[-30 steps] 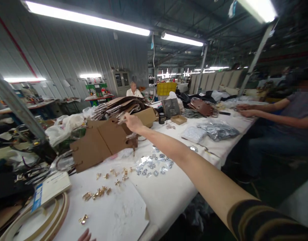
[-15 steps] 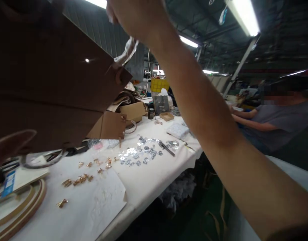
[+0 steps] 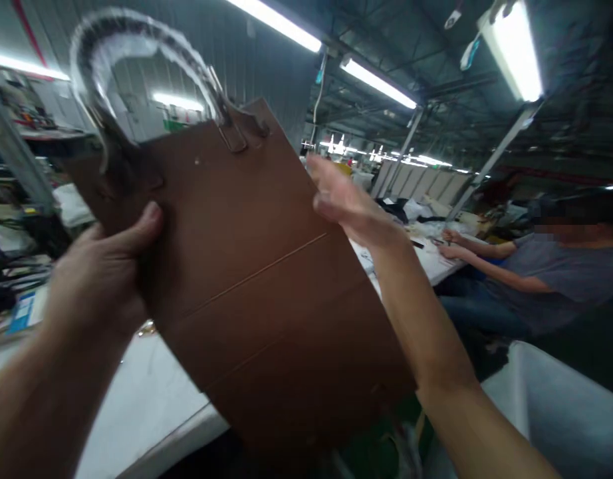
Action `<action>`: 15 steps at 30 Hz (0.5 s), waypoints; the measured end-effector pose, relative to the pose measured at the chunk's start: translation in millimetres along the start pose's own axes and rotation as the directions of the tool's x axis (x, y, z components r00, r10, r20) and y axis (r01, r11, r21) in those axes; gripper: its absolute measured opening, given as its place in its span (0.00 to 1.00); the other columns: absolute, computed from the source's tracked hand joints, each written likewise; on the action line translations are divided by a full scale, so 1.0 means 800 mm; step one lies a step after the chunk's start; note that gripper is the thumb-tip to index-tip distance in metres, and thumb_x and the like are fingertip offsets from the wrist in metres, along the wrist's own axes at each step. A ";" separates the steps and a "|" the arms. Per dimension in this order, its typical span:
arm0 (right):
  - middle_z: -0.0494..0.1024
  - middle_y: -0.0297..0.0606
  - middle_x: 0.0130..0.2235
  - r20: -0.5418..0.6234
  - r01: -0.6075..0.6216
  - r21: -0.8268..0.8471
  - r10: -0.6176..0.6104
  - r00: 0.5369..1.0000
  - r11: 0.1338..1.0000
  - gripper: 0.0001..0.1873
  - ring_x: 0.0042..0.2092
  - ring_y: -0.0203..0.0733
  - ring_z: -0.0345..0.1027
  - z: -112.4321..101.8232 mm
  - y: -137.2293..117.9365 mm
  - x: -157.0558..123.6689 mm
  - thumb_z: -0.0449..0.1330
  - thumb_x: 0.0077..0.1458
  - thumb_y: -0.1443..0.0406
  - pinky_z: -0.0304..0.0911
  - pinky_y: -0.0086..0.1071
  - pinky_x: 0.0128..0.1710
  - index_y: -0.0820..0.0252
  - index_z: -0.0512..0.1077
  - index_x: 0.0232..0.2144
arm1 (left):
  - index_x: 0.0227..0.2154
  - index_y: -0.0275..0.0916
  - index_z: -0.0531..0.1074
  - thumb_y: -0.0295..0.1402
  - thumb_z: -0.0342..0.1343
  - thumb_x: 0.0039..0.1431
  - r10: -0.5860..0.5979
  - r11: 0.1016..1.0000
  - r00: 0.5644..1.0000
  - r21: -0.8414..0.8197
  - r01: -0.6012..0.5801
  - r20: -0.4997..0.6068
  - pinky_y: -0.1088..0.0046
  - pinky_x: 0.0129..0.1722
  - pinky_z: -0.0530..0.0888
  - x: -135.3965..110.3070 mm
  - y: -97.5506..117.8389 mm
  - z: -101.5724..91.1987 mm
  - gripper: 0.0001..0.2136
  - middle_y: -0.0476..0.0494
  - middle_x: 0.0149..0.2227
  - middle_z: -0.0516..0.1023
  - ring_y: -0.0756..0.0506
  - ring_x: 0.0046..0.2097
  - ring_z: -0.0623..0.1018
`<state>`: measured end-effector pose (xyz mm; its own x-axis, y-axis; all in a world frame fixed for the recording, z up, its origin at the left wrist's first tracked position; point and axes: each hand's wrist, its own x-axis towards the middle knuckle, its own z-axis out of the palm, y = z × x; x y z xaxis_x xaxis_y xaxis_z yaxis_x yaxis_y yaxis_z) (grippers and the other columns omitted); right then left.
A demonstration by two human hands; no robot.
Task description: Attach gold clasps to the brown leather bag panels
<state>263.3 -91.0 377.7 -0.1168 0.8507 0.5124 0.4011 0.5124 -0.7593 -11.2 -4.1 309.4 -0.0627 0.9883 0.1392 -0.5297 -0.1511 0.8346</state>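
Note:
A flat brown handbag panel fills the middle, tilted, with creases running across it. At its top edge stands an arched handle wrapped in clear plastic, joined by metal rings. My left hand grips the panel's left edge, thumb lying on the front face and fingers hidden behind. Beside the upper right edge is my right hand, its fingers stretched out and slightly blurred; whether it touches the panel I cannot tell. Below the panel's dark lower end, something wrapped in plastic shows, blurred.
Under the panel runs a white-covered table with small gold-coloured metal parts near my left wrist. A pale bin stands at the lower right. Further right sits another person, hands over a table.
The panel has swung from the upper left to the centre, its handle now upright at the top. My right hand has come down from the raised handle to the panel's right edge.

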 end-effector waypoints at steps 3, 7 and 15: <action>0.77 0.46 0.61 0.192 -0.439 0.209 0.403 0.895 0.874 0.36 0.61 0.57 0.73 0.013 0.084 -0.092 0.69 0.54 0.47 0.68 0.47 0.63 0.57 0.73 0.60 | 0.51 0.38 0.78 0.30 0.68 0.58 -0.257 0.961 0.963 -0.131 0.245 -0.078 0.55 0.54 0.81 -0.020 -0.068 -0.009 0.18 0.45 0.44 0.87 0.42 0.45 0.85; 0.81 0.50 0.56 0.362 -0.710 0.116 0.636 0.681 0.694 0.30 0.55 0.59 0.78 0.014 0.178 -0.183 0.68 0.56 0.51 0.72 0.51 0.57 0.59 0.77 0.56 | 0.48 0.39 0.77 0.37 0.73 0.50 -0.431 0.886 0.902 -0.172 0.430 0.032 0.63 0.44 0.83 -0.049 -0.187 -0.059 0.23 0.40 0.42 0.87 0.41 0.40 0.85; 0.85 0.49 0.49 0.230 -0.745 -0.159 0.758 0.610 0.648 0.19 0.55 0.67 0.77 -0.019 0.285 -0.208 0.75 0.41 0.53 0.70 0.55 0.60 0.44 0.86 0.39 | 0.43 0.37 0.76 0.44 0.72 0.52 -0.346 0.938 0.932 -0.059 0.341 -0.113 0.73 0.34 0.75 -0.031 -0.319 -0.101 0.21 0.47 0.33 0.82 0.49 0.31 0.80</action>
<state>387.7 -117.3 125.4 0.0239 0.9344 -0.3555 0.4914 -0.3207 -0.8098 57.5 12.0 49.9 0.0288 0.9752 -0.2192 -0.5684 0.1964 0.7990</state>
